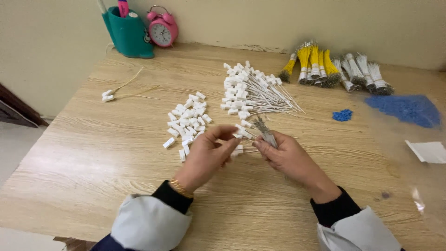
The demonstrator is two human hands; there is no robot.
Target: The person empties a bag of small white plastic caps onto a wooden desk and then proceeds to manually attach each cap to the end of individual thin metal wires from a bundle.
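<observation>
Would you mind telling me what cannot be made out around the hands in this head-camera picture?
- Head view: what the left hand pinches, hidden by its fingers.
- Lower ends of the wire bundle, covered by the right hand.
- Clear bag, cut off by the right edge.
- Clock dial, too small.

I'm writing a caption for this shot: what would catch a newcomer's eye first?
The two hands at the table's middle: the left hand pinches a small white block, the right hand grips a bunch of thin wires. Behind them lie a heap of white blocks and a fan of wired blocks. Yellow wire bundles and a pink alarm clock stand out at the back.
</observation>
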